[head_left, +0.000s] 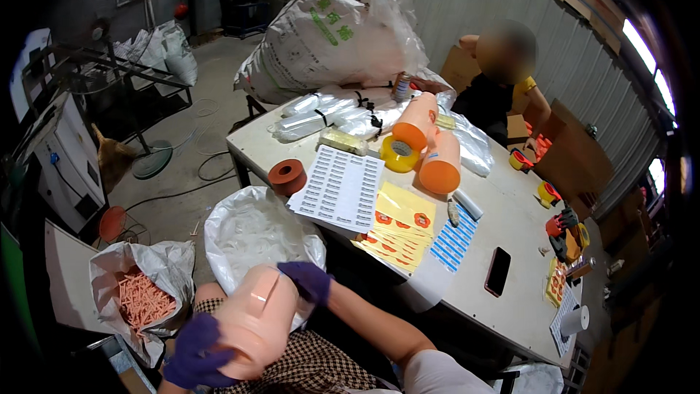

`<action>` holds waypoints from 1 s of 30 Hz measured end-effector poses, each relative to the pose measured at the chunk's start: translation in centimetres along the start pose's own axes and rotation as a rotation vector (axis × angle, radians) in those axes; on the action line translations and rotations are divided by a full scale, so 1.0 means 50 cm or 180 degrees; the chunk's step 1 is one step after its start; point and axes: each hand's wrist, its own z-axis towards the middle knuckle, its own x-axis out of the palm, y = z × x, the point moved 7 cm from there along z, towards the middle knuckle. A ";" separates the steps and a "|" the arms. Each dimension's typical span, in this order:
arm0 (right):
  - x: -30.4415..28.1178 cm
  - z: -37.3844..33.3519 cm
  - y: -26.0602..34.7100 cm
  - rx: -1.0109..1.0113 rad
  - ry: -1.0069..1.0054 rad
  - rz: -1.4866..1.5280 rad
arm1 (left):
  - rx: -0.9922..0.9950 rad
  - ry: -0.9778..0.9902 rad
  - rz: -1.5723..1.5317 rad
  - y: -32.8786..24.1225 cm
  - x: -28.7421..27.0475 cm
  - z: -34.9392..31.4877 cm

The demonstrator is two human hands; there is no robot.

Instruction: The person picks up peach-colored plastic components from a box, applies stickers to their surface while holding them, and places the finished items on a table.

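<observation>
A large peach plastic cylinder [255, 321] lies tilted across my lap, with a rectangular recess or strip along its upper side. My left hand [198, 354], in a purple glove, grips its near, lower end. At the far end my right hand [308, 282], gloved the same way, closes over the rim; some of its fingers are hidden. Just beyond the cylinder stands a white sack [251, 211] of translucent plastic pieces. To the left, another white sack [171, 252] holds many small peach-coloured plastic parts [144, 299].
The white table [474, 299] carries label sheets [343, 186], yellow stickers [401, 226], brown tape [287, 176], yellow tape [399, 154], orange-peach cylinders [440, 164] and a phone [498, 271]. A big bulging sack [328, 36] stands behind it. Another person [503, 80] works at the far right beside cardboard boxes.
</observation>
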 end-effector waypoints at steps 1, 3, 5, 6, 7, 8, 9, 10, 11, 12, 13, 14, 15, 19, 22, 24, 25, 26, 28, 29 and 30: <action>0.023 -0.033 -0.040 0.0465 0.0284 0.0910 | -0.0028 0.0048 -0.0010 0.004 -0.025 0.011; 0.049 -0.121 -0.105 0.0750 0.0477 0.0662 | -0.1845 -0.1542 -0.1962 0.099 -0.106 -0.007; 0.063 -0.210 -0.064 -0.0823 0.1037 -0.3179 | -0.2484 -0.2039 -0.2558 0.163 -0.110 -0.008; 0.045 -0.243 -0.068 -0.0364 0.0956 -0.2823 | -0.2258 -0.1786 -0.2169 0.187 -0.099 0.018; 0.005 -0.271 -0.026 -0.0488 0.0323 -0.2639 | -0.2268 -0.1380 -0.2299 0.213 -0.051 0.035; -0.029 -0.308 0.034 -0.0959 -0.0119 -0.2376 | -0.2300 -0.1055 -0.2411 0.240 0.007 0.045; -0.092 -0.343 0.100 -0.1096 -0.0895 -0.2472 | -0.2268 -0.0902 -0.2279 0.264 0.071 0.051; -0.155 -0.367 0.160 -0.1280 -0.1689 -0.2215 | -0.2160 -0.0772 -0.2087 0.282 0.136 0.054; -0.221 -0.403 0.234 -0.1530 -0.2623 -0.2590 | -0.2269 -0.0702 -0.2290 0.295 0.211 0.044; -0.267 -0.439 0.313 -0.2052 -0.2885 -0.2954 | -0.2142 -0.0584 -0.2325 0.298 0.271 0.038; -0.308 -0.450 0.377 -0.2559 -0.3256 -0.3354 | -0.2479 -0.0581 -0.2584 0.324 0.317 0.017; -0.356 -0.454 0.421 -0.2521 -0.3540 -0.3897 | -0.2787 -0.0379 -0.2706 0.341 0.356 -0.003; -0.415 -0.448 0.441 -0.2348 -0.3582 -0.3765 | -0.2604 -0.0514 -0.2609 0.346 0.365 -0.010; -0.549 -0.372 0.457 -0.1777 -0.3598 -0.4672 | -0.2805 -0.0672 -0.2361 0.361 0.351 -0.052; -0.572 -0.365 0.455 -0.2244 -0.3789 -0.4431 | -0.2685 -0.0707 -0.2018 0.349 0.323 -0.058; -0.574 -0.366 0.459 -0.2271 -0.3887 -0.4350 | -0.3208 -0.1158 -0.2935 0.356 0.333 -0.079; -0.578 -0.363 0.461 -0.2102 -0.3905 -0.4340 | -0.3252 -0.1172 -0.2906 0.356 0.335 -0.080; -0.580 -0.365 0.466 -0.2051 -0.3964 -0.4346 | -0.3015 -0.1036 -0.2601 0.351 0.330 -0.071; -0.608 -0.363 0.472 -0.1815 -0.3963 -0.3851 | -0.2770 -0.0905 -0.2308 0.346 0.328 -0.059; -0.635 -0.353 0.465 -0.1540 -0.3750 -0.3321 | -0.2832 -0.0810 -0.2304 0.347 0.333 -0.057; -0.647 -0.357 0.470 -0.1618 -0.3886 -0.3368 | -0.2861 -0.0729 -0.2212 0.347 0.334 -0.056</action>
